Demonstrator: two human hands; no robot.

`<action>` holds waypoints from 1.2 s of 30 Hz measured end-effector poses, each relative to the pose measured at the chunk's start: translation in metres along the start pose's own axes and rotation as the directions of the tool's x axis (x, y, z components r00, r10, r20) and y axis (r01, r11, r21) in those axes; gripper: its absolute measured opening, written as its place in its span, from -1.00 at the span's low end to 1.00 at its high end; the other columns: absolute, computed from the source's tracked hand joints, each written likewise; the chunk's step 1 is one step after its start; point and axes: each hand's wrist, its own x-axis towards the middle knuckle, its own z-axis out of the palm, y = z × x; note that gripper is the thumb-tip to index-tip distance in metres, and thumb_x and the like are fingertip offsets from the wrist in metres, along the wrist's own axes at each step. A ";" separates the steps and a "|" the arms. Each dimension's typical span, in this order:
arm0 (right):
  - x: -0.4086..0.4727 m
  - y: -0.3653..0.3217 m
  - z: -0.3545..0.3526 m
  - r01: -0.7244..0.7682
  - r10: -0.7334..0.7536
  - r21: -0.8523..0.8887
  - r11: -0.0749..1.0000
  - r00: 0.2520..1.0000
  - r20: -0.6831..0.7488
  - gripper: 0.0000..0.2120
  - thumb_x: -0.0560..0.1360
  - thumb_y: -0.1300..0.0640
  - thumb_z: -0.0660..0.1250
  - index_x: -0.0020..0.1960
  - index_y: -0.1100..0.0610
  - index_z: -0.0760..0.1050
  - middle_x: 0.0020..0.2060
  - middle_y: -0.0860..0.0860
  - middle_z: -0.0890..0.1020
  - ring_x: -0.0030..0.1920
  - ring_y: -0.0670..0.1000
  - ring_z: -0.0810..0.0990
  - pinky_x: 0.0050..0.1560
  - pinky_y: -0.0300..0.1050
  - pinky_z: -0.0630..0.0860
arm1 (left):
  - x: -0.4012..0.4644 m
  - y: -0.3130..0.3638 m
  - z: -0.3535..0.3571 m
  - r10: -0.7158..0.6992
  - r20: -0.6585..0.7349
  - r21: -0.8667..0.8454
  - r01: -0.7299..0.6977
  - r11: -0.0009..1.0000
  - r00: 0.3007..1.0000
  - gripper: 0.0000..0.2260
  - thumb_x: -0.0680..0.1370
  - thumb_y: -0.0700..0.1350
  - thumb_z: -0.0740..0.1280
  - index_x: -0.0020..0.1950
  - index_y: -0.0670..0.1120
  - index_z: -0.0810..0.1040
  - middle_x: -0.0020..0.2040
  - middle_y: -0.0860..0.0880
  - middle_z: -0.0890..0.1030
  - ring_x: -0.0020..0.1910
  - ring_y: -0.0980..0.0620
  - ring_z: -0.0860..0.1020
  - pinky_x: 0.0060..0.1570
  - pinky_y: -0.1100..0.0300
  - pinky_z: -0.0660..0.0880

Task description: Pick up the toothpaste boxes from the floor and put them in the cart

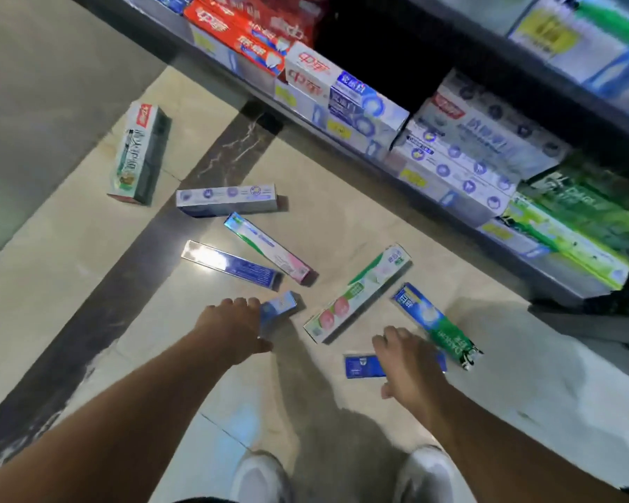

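Toothpaste boxes lie scattered on a glossy cream tile floor (342,226) crossed by a dark marbled band (131,285), in a shop aisle. The left hand (233,328) curls its fingers around a small blue box (278,312), which is tilted, one end up. The right hand (403,361), fingers bent downward, covers a dark blue box (364,365) lying flat; whether it grips the box cannot be told. Just beside it lie a blue-and-green box (436,326) and a long green-and-white box (356,295). Farther out rest four more, the largest a green-and-grey box (138,154). A low dark shelf (396,165) stocked with toothpaste runs along the right. White shoes (258,477) show at bottom.
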 end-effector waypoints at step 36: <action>-0.561 0.070 -0.424 0.070 0.520 0.998 0.002 0.852 -0.061 -0.50 0.09 -0.16 0.57 -0.13 0.15 0.62 -0.24 0.07 0.71 -0.15 0.13 0.71 -0.03 0.22 0.62 | -0.589 0.023 -0.474 0.211 -0.315 -0.252 -0.296 0.922 0.925 -0.66 0.57 0.11 0.30 -0.15 -0.18 0.49 -0.15 -0.20 0.58 -0.20 -0.15 0.54 -0.26 0.14 0.38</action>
